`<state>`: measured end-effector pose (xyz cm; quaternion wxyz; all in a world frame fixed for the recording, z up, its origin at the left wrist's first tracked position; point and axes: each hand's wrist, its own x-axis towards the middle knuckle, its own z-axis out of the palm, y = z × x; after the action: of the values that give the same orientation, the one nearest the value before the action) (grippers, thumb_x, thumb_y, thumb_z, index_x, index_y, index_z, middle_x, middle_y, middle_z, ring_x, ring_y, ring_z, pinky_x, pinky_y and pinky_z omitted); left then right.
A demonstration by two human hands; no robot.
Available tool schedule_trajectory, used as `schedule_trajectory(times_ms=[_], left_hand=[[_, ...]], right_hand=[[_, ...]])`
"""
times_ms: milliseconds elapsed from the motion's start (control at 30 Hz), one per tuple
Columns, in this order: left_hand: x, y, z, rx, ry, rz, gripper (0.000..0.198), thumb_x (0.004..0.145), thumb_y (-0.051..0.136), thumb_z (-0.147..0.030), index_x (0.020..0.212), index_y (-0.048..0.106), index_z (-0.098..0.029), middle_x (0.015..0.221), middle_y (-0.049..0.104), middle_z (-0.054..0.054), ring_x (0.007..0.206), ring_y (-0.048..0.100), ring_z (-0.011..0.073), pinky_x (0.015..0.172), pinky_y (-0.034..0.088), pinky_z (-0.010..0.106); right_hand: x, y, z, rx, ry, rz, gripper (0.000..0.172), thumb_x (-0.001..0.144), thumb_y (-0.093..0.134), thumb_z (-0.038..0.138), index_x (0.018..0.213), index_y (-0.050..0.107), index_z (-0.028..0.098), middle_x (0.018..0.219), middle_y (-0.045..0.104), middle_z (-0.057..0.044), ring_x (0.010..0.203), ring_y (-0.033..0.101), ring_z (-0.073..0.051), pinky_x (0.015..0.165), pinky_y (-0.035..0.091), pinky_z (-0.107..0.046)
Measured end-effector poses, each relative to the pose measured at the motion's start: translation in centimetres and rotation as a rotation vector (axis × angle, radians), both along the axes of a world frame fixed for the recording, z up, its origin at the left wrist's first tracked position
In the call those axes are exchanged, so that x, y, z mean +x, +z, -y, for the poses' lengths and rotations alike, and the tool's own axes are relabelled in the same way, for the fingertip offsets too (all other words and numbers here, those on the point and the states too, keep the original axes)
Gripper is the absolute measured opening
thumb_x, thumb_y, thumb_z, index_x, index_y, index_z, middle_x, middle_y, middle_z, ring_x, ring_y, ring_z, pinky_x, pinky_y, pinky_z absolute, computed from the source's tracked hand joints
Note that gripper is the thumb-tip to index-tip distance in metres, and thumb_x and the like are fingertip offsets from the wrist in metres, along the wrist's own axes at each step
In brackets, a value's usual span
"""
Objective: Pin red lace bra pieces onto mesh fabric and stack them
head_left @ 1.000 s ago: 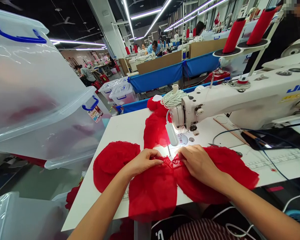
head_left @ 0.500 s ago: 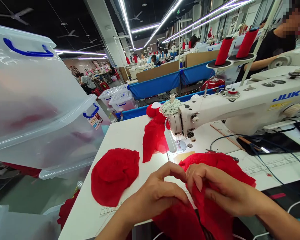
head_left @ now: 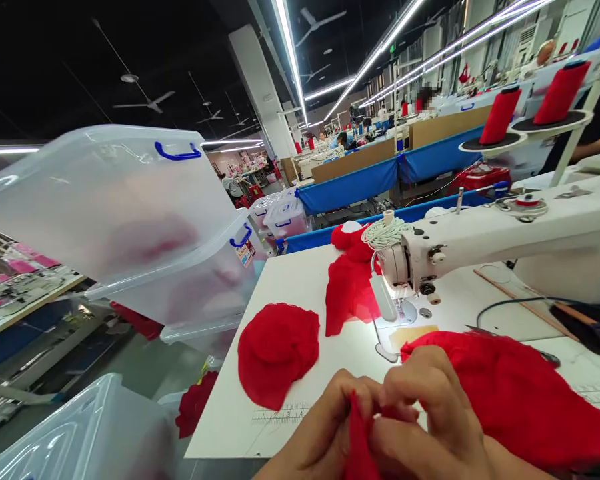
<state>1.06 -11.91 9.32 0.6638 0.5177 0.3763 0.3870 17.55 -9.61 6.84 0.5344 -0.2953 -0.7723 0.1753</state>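
Close to the table's front edge, my left hand (head_left: 327,423) pinches a piece of red fabric (head_left: 359,443). Beside it, my right hand (head_left: 433,413) is closed on the same fabric, its fingertips near those of the left. The rest of that piece hangs below, mostly hidden by my hands. A larger red cloth (head_left: 510,393) lies to the right, partly behind my right hand. On the left of the white tabletop (head_left: 290,277) rests a rounded red fabric piece (head_left: 279,353). More red fabric (head_left: 347,287) lies by the needle area of the sewing machine (head_left: 460,233).
Stacked clear plastic boxes (head_left: 180,193) with blue handles stand left of the table. Another clear box (head_left: 85,433) is at the lower left. Red thread spools (head_left: 501,115) stand behind the machine. A dark cable (head_left: 520,301) crosses the table's right side.
The view has swung left, so the table and machine appear farther right. My hands have drawn closer together and lower, still gripping the red fabric.
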Motion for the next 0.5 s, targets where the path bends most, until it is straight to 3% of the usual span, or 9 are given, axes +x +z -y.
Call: schedule_trajectory(times_ms=[100, 200, 300, 400, 467, 500], left_hand=[[-0.5, 0.1, 0.0, -0.023, -0.013, -0.074, 0.028, 0.092, 0.041, -0.049, 0.089, 0.047, -0.022, 0.086, 0.048, 0.001, 0.073, 0.044, 0.0123, 0.071, 0.038, 0.027], [-0.9, 0.0, -0.1, 0.020, 0.009, -0.153, 0.028, 0.092, 0.041, -0.049, 0.090, 0.046, -0.022, 0.081, 0.045, -0.001, 0.072, 0.042, 0.0123, 0.071, 0.036, 0.027], [-1.2, -0.6, 0.1, 0.096, 0.091, -0.299, 0.024, 0.093, 0.039, -0.046, 0.091, 0.047, -0.024, 0.077, 0.048, -0.001, 0.068, 0.045, 0.0140, 0.067, 0.037, 0.028], [-1.7, -1.5, 0.5, 0.265, 0.363, -0.628, 0.021, 0.093, 0.040, -0.043, 0.093, 0.051, -0.025, 0.082, 0.057, 0.003, 0.076, 0.053, 0.0196, 0.074, 0.040, 0.033], [-2.5, -2.0, 0.6, 0.326, 0.529, -0.805, 0.017, 0.089, 0.048, -0.039, 0.099, 0.055, -0.027, 0.091, 0.062, 0.006, 0.085, 0.056, 0.0230, 0.083, 0.040, 0.036], [-3.0, -2.1, 0.6, 0.302, 0.521, -0.825, 0.022, 0.086, 0.054, -0.038, 0.105, 0.055, -0.027, 0.093, 0.063, 0.006, 0.087, 0.058, 0.0239, 0.083, 0.041, 0.036]], right_hand=[[-1.4, -0.4, -1.2, 0.193, -0.048, -0.110, 0.014, 0.083, 0.046, 0.011, 0.077, 0.050, 0.023, 0.066, 0.050, -0.001, 0.053, 0.047, -0.013, 0.045, 0.036, -0.026], [-1.9, -1.0, -1.8, 0.059, 0.132, -0.127, 0.013, 0.087, 0.045, 0.012, 0.080, 0.049, 0.023, 0.060, 0.047, 0.003, 0.048, 0.043, -0.010, 0.041, 0.033, -0.021], [-1.7, -1.2, -1.8, -0.280, 0.348, -0.134, 0.011, 0.089, 0.048, 0.018, 0.079, 0.051, 0.022, 0.058, 0.051, 0.005, 0.047, 0.044, -0.009, 0.042, 0.035, -0.019], [-1.6, -1.1, -1.8, -0.738, 0.453, -0.210, 0.026, 0.095, 0.039, 0.037, 0.084, 0.057, 0.023, 0.072, 0.061, 0.000, 0.064, 0.056, -0.013, 0.057, 0.047, -0.022], [-1.7, -1.2, -2.1, -0.899, 0.522, -0.238, 0.029, 0.092, 0.045, 0.047, 0.088, 0.059, 0.022, 0.079, 0.062, -0.001, 0.072, 0.058, -0.015, 0.062, 0.049, -0.024], [-1.9, -1.3, -2.3, -0.936, 0.577, -0.235, 0.029, 0.088, 0.051, 0.049, 0.089, 0.060, 0.022, 0.078, 0.061, -0.001, 0.071, 0.057, -0.015, 0.061, 0.048, -0.024]])
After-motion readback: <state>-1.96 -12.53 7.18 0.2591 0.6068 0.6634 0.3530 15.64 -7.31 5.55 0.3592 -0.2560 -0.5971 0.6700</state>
